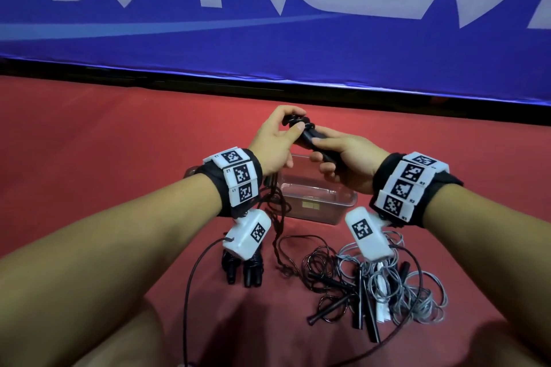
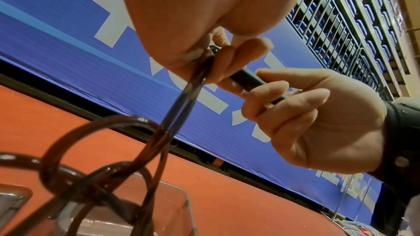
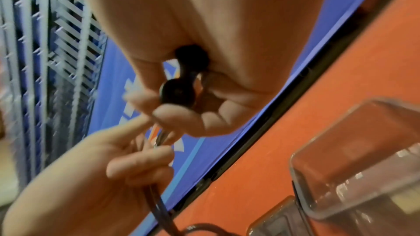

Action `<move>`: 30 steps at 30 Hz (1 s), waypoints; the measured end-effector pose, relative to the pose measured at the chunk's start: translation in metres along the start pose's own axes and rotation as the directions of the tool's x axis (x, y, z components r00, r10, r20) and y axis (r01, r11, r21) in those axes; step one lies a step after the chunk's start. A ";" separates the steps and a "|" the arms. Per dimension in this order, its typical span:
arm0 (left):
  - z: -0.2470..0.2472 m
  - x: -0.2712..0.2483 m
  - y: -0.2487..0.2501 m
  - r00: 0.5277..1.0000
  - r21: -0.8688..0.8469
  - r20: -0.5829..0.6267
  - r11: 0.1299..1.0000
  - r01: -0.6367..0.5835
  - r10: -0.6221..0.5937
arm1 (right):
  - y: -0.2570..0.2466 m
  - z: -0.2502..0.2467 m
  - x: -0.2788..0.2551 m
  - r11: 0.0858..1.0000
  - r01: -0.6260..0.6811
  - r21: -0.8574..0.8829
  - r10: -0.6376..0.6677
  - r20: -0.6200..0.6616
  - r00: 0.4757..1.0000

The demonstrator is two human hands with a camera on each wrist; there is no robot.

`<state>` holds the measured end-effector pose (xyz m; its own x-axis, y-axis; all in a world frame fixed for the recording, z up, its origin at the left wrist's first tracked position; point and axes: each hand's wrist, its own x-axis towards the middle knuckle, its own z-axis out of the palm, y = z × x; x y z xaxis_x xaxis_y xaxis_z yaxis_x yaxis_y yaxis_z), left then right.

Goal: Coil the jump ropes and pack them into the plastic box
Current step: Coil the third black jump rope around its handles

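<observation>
Red floor (image 1: 89, 143): both hands grip rope handles (image 1: 310, 140).

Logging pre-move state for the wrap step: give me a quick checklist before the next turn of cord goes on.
1. Right hand grips the two black jump-rope handles: ok.
2. Left hand pinches the dark brown cord at the handles' far end: ok.
3. Slack cord hangs free: not ok, it loops and crosses itself below.
4. Clear plastic box open and within reach: ok.
5. Box has room: cannot tell, hands cover part.
6. Tangled grey and black ropes lie outside the box: ok.
</observation>
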<state>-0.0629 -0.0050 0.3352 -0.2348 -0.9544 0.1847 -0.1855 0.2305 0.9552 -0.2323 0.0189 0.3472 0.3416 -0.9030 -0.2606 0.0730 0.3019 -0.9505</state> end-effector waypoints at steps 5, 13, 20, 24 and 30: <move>0.001 0.000 0.001 0.991 0.026 0.069 0.993 0.116 -0.118 | 0.007 0.004 0.005 0.932 0.185 -0.312 -0.232 -0.122 0.965; 0.006 -0.002 -0.001 0.996 0.101 -0.054 0.992 0.075 -0.070 | 0.010 -0.009 0.005 0.385 0.142 -0.912 -0.502 -0.079 0.861; 0.012 -0.003 0.006 0.975 -0.038 -0.204 0.996 0.078 -0.084 | 0.006 0.008 0.005 0.485 0.148 -0.862 -0.432 -0.088 0.898; 0.009 0.000 0.002 0.962 0.006 -0.264 0.998 0.066 -0.063 | 0.006 0.013 0.008 0.574 0.111 -0.811 -0.352 -0.122 0.928; 0.005 0.000 -0.006 0.973 0.016 -0.228 1.000 0.023 -0.019 | 0.007 0.010 0.000 0.901 0.209 -0.379 -0.297 -0.193 0.935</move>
<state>-0.0665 -0.0060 0.3280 -0.0069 -0.9768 0.2142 -0.2059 0.2110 0.9556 -0.2220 0.0243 0.3421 0.1173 -0.9931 0.0065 -0.2184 -0.0322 -0.9753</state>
